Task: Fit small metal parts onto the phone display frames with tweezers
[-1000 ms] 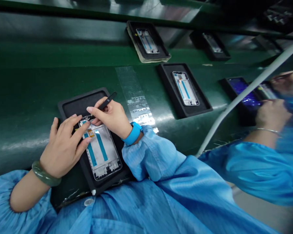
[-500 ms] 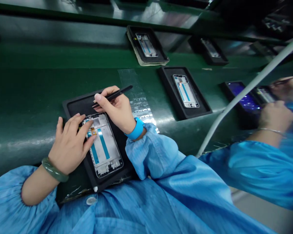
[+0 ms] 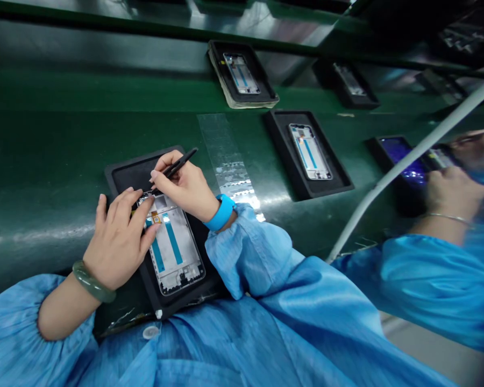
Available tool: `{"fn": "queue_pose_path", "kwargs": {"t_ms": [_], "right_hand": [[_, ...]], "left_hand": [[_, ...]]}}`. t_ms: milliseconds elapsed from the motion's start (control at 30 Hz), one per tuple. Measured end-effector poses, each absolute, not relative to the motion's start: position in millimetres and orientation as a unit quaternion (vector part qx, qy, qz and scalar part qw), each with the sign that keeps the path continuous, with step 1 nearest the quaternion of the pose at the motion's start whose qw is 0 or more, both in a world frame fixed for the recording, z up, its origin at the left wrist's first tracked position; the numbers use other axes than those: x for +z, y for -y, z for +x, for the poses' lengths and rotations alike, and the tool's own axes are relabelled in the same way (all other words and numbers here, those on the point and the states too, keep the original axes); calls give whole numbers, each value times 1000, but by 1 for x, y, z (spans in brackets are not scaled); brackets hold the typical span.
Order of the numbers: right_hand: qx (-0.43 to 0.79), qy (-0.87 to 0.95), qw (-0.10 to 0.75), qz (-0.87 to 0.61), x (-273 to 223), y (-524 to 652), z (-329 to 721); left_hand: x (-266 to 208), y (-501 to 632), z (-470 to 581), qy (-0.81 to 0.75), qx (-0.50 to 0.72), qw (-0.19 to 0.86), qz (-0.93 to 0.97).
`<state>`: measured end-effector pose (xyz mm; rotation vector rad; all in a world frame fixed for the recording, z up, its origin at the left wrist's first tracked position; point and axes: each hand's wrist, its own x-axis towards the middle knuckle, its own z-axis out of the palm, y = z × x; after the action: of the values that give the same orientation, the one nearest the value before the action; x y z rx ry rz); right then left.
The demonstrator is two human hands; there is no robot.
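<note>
A silver phone frame (image 3: 181, 242) with two blue strips and a small orange flex cable (image 3: 156, 217) lies in a black tray (image 3: 123, 177) in front of me. My left hand (image 3: 119, 236) has its fingers spread over the frame's upper left side, thumb and index finger touching it near the cable. My right hand (image 3: 187, 185) is closed around a slim black pen-like tool (image 3: 181, 163). The tool slants down toward the frame's top edge; its tip is partly hidden by my fingers.
On the green bench (image 3: 44, 161), another black tray (image 3: 306, 188) holds a similar frame. More trays, one of them padded (image 3: 248, 99), stand farther back. A pale pole (image 3: 387, 183) crosses at the right, before a co-worker's hands (image 3: 454, 196). Clear tape (image 3: 226, 150) lies on the bench.
My right hand has moved slightly left and down, bringing the tool's tip closer to the frame's top edge, and the tool stands steeper. My left hand stays on the frame.
</note>
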<state>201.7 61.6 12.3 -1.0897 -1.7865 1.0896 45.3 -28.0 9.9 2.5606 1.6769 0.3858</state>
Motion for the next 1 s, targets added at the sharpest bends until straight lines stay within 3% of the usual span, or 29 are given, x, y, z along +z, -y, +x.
{"fn": "queue_pose_path", "kwargs": {"t_ms": [1000], "right_hand": [[320, 792, 331, -400, 20, -56, 201]], "left_hand": [[6, 27, 45, -544, 132, 37, 828]]}}
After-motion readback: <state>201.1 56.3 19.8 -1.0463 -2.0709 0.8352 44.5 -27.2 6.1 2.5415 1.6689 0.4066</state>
